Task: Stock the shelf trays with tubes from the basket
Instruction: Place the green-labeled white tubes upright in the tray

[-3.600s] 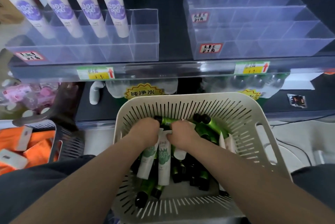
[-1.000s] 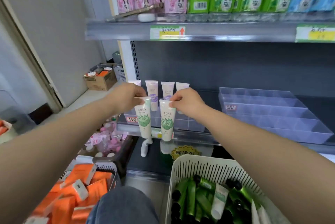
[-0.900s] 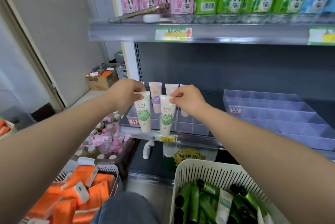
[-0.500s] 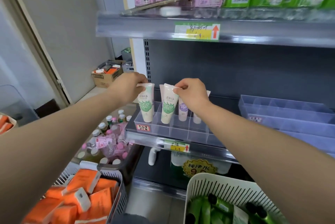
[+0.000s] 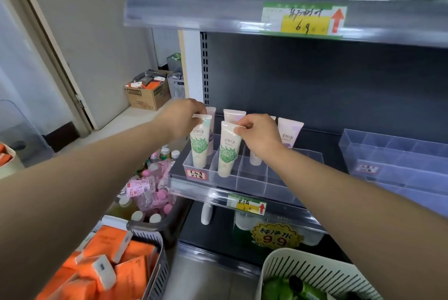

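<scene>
Item 1: left green-leaf tube (image 5: 200,145), white body, upright with cap end down. Its lower end was inside the leftmost front compartment of the divided clear tray (image 5: 252,185) at centre frame; whether it sat on the tray floor could not be told. Item 2: right green-leaf tube (image 5: 228,153), same type, cap down in the next compartment to the right, just beside item 1 and apart from it. Left hand (image 5: 180,119): grip clenched on the flat crimped top of item 1, pinching it. Right hand (image 5: 260,136): grip likewise pinched the crimp of item 2. Rear row of the same tray: purple-label tubes (image 5: 290,133), at least 3 visible, upright. Second clear tray (image 5: 388,154), right of frame: no tubes seen in it. Basket (image 5: 291,256), lower right corner: more green stock inside, mostly cut off by the frame edge. Orange packs (image 5: 109,273), lower left: not part of this job. Handling, as judged: each tube looked light, with soft, squeezable walls and a smooth, probably slippery skin. The stiff crimp seemed the surest place to hold, since it would not dent and it kept the fingers above the compartment walls. The cap end appeared the heavier, so a tube let go cap down should have stood, leaning on a divider. The thin tray walls looked brittle, so lowering seemed better than dropping.
</scene>
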